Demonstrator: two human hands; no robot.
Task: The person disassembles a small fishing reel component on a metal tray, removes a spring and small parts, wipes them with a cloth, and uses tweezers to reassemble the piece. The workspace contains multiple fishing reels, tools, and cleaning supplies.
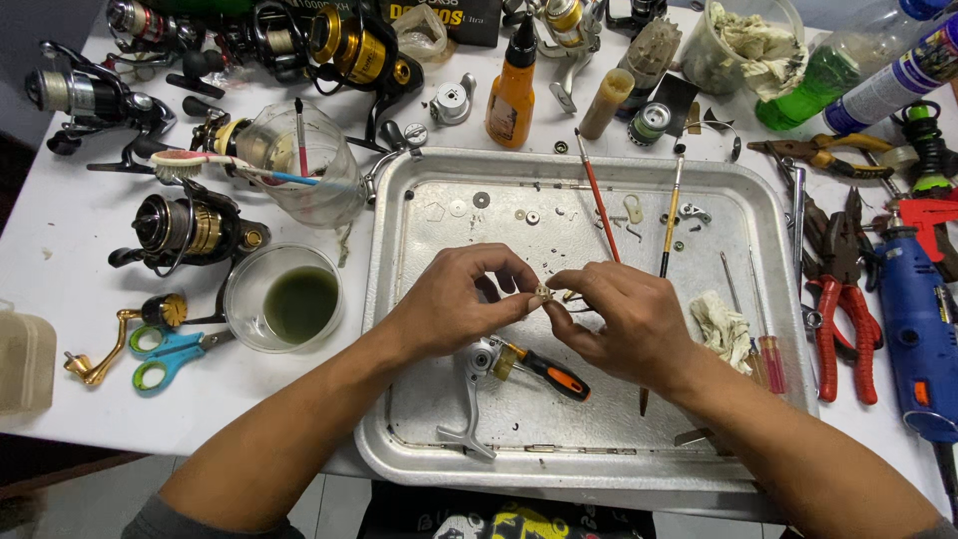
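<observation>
1. My left hand [454, 299] and right hand [619, 314] meet above the metal tray [419, 439]; the fingers of both pinch one small brass part [543, 291].
2. Bare tray floor is around them; the bench [60, 240] is crowded.
3. The part's shape is too small to see, and the screwdriver [544, 371] is partly hidden.

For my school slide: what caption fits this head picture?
Two hands, left and right, pinch a small metal part above a tray.

My two bare forearms come up from the bottom corners and angle inward until my hands meet. My left hand [454, 299] is curled, thumb and forefinger tips pinched together. My right hand [624, 319] lies palm down, its fingertips pinched against the left's, knuckles raised.
</observation>
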